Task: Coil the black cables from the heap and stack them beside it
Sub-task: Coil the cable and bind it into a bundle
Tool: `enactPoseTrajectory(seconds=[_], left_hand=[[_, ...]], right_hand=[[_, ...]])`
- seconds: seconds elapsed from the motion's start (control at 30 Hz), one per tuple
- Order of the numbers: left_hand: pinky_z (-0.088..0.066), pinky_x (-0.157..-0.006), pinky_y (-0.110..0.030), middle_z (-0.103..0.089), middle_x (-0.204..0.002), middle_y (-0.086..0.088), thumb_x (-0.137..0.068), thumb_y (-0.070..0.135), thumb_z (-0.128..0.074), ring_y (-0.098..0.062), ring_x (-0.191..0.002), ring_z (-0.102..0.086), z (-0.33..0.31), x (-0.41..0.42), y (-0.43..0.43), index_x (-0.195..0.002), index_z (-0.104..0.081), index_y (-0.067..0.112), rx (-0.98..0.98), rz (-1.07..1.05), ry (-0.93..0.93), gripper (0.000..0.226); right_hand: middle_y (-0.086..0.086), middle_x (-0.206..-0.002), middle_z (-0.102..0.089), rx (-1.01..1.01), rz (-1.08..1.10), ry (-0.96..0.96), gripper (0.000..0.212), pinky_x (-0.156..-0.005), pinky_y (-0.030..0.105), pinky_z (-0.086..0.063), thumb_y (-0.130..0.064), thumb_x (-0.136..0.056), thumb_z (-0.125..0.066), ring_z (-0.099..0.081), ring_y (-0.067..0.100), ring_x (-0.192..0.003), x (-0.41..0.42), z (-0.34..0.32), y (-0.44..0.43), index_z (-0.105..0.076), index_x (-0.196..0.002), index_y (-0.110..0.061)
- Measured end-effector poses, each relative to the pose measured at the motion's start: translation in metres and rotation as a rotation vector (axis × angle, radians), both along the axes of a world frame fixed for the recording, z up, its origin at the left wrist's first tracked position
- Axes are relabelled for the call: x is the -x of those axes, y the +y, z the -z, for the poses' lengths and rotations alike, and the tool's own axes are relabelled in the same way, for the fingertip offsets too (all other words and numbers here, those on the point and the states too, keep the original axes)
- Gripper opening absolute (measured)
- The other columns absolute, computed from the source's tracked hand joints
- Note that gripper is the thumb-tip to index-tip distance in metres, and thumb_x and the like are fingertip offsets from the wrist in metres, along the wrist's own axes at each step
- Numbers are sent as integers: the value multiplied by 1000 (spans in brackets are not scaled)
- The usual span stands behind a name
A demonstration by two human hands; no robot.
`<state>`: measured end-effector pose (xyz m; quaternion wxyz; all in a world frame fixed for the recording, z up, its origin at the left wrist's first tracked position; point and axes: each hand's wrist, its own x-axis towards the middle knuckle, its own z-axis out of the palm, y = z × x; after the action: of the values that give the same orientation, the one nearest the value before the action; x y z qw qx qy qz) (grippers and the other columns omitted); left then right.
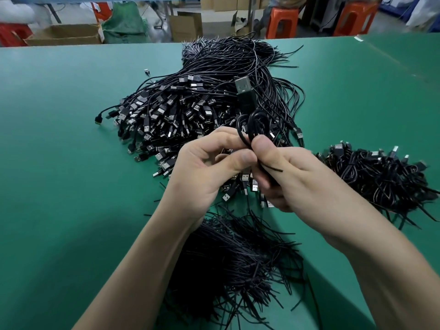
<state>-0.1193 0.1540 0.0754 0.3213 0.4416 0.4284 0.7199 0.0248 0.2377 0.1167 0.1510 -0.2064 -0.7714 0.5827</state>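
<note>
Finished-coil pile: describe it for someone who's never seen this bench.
On the green table, a big heap of loose cables sits centre. The coil pile lies to its right, beyond the right hand. Unlike the heap and the plugless strands nearest the person, its cables are wound into small bundles.

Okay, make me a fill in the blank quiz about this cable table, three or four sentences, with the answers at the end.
1. The left hand and the right hand both hold one coiled cable, its ____ plug pointing up.
2. The heap of loose cables lies on a ____ table.
3. The stack of finished coils lies to the ____ of the heap.
4. The pile of short ties nearest the person is ____ in colour.

Missing words: USB; green; right; black
</note>
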Motion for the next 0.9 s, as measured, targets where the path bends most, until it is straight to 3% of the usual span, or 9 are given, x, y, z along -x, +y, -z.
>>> enactPoseTrajectory(seconds=[0.1,0.27,0.43,0.53,0.67,0.77,0.9], left_hand=[[-54,-84,-26,-72,-96,0,-76,46,-83,-13,-91,-69,-2,-4,-1,-94,-82,22,18,10,-32,30],[-52,-93,-23,-74,-106,5,-84,47,-78,-9,-105,-69,-6,-12,-3,-103,-82,28,40,61,-35,27],[-53,-85,-24,-73,-88,9,-92,50,-68,-5,-88,-68,-12,-19,-5,-92,-78,34,62,64,19,20],[-54,-77,-19,-72,-81,11,-93,52,-65,-1,-80,-67,-15,-20,-7,-89,-79,34,78,33,37,23],[-54,-66,-14,-71,-77,9,-99,36,-62,-1,-66,-69,-17,-18,-9,-89,-78,34,70,18,31,19],[-54,-71,-16,-69,-69,11,-97,33,-56,0,-68,-65,-15,-18,-8,-92,-78,31,73,-10,41,23],[-50,-78,-22,-67,-69,13,-95,38,-57,-3,-75,-60,-11,-16,-4,-76,-75,31,81,-59,57,27]], right_hand=[[-10,-53,-30,181,-109,29,54,-43,16,-23,-68,-92,-37,-23,9,-46,0,1,-1,-35,-58,-26],[-8,-55,-29,319,-187,8,54,-43,21,-21,-70,-92,-40,-21,14,-49,-4,2,4,-33,-60,-27],[-7,-56,-26,553,-288,82,49,-46,28,-12,-65,-90,-43,-15,14,-49,-7,2,5,-33,-67,-24],[-5,-61,-24,694,-369,133,44,-45,25,-13,-58,-96,-42,-15,11,-50,-5,4,6,-37,-72,-22],[-4,-67,-23,886,-524,188,36,-48,24,-18,-45,-104,-42,-19,9,-54,-6,5,10,-47,-82,-18],[-1,-71,-24,957,-587,223,26,-51,26,-19,-34,-106,-42,-21,11,-58,-6,6,12,-49,-90,-14],[-1,-73,-26,963,-551,243,20,-52,25,-20,-27,-104,-43,-22,11,-59,-4,7,11,-50,-93,-13]])
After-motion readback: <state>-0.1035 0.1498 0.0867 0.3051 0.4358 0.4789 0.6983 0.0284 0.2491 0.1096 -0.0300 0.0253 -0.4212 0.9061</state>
